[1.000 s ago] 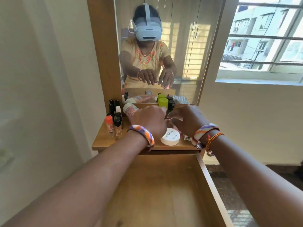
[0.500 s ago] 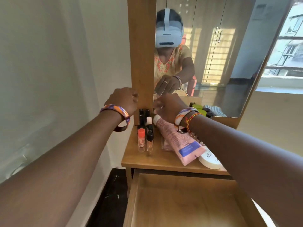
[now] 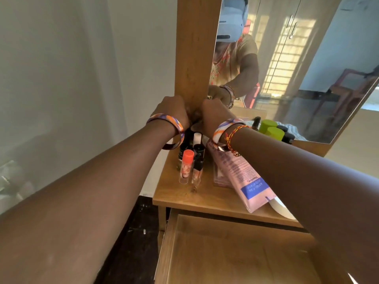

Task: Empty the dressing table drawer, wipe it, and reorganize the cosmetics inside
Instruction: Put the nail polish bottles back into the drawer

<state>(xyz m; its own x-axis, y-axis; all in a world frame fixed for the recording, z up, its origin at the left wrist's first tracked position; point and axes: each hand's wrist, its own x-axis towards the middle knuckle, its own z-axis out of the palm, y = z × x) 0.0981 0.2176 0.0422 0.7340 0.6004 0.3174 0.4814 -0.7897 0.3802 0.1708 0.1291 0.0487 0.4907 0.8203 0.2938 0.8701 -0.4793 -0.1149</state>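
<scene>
Left hand: the left hand (image 3: 172, 110) is raised against the wooden mirror frame (image 3: 195, 48), fingers curled forward; seen from behind, so what it holds, if anything, cannot be told. A striped bangle (image 3: 171, 128) sits on its wrist.
Between the hands: something small and dark shows where the fingers of both hands meet, too hidden to name.
Below the left hand: small bottles (image 3: 191, 156) stand upright in a tight group on the table top (image 3: 205, 198), the nearest one with an orange cap (image 3: 188, 155), just beside a clear vial with a black cap.
Right hand: the right hand (image 3: 215, 113) is close beside the left hand, nearly touching it, fingers also curled away from the camera; whether it pinches anything cannot be told. Its wrist carries a striped bangle and a red-and-yellow thread.
Under the right wrist: a pink tube (image 3: 244, 177) with a blue label lies flat, its end reaching the front edge of the table top; a white round compact (image 3: 280, 209) peeks out beside it under the forearm.
Right of the right hand: green-capped jar (image 3: 273, 133) and dark caps by the mirror (image 3: 297, 64).
Below both forearms: the drawer (image 3: 235, 253) stands pulled out, its wooden bottom bare.
</scene>
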